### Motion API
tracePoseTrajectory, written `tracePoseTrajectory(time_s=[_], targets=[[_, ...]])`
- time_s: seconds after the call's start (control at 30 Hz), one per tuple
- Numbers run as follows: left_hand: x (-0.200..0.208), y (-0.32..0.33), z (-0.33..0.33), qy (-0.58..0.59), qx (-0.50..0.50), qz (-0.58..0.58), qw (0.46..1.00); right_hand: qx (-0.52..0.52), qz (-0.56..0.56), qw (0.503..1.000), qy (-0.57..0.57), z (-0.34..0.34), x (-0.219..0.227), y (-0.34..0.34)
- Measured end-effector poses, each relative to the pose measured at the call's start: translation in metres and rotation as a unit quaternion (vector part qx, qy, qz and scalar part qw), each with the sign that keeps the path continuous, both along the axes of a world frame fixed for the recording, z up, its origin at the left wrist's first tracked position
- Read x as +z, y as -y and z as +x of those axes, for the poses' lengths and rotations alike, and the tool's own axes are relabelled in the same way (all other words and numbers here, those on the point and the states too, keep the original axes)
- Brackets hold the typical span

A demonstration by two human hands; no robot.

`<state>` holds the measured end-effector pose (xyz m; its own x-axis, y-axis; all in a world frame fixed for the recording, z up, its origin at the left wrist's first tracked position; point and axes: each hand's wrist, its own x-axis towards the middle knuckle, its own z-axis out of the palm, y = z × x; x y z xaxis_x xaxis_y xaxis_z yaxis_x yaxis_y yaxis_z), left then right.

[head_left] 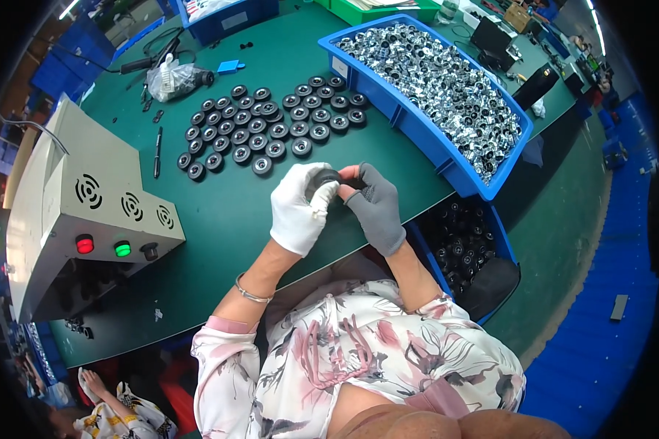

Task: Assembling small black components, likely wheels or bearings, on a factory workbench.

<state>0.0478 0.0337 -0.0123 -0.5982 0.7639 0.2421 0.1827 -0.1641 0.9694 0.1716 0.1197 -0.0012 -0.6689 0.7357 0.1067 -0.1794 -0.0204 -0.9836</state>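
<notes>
Over the front of the green table, my left hand (298, 208), in a white glove, is closed round a small black wheel (326, 176). My right hand (379, 210) wears a grey glove with bare fingertips. Its thumb and forefinger pinch at the right edge of the same wheel, and the wheel's lower part is covered by the fingers. Just beyond my hands, several black wheels with silvery hubs (241, 154) lie flat in loose rows. To the right, a blue bin (416, 135) is heaped with shiny metal parts (436, 80).
A beige machine (113, 190) with red and green buttons stands at left, beside a black pen (157, 152). Farther back lies a clear plastic bag (172, 79). Below the table's right edge, another blue bin (501, 227) holds black parts. A co-worker's hand (89, 385) shows at lower left.
</notes>
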Motion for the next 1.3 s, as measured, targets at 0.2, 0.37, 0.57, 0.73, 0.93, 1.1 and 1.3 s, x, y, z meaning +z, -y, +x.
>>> tracePoseTrajectory(time_s=[0.2, 0.37, 0.57, 0.73, 0.93, 1.1, 1.3], targets=[[-0.001, -0.006, 0.011, -0.047, 0.032, -0.027, 0.998, -0.01, -0.003, 0.999, 0.034, 0.002, -0.004, -0.005], [0.005, -0.012, 0.016, 0.065, 0.023, -0.036, 0.997, -0.063, 0.043, 0.997, 0.011, 0.001, -0.012, 0.001], [-0.002, -0.012, 0.009, 0.081, 0.033, -0.019, 0.996, -0.069, 0.108, 0.992, 0.015, -0.001, -0.014, 0.004], [0.001, -0.004, 0.007, 0.111, -0.029, -0.029, 0.993, -0.063, 0.142, 0.988, 0.019, -0.002, -0.011, -0.002], [0.008, -0.003, 0.004, 0.167, -0.055, -0.016, 0.984, -0.06, 0.139, 0.988, -0.008, 0.001, -0.008, 0.001], [0.005, -0.003, 0.005, 0.197, -0.043, -0.018, 0.979, -0.063, 0.199, 0.978, 0.02, 0.001, -0.012, -0.002], [0.0, -0.004, 0.002, 0.187, -0.039, -0.028, 0.981, -0.085, 0.268, 0.959, 0.03, 0.0, -0.012, 0.0]])
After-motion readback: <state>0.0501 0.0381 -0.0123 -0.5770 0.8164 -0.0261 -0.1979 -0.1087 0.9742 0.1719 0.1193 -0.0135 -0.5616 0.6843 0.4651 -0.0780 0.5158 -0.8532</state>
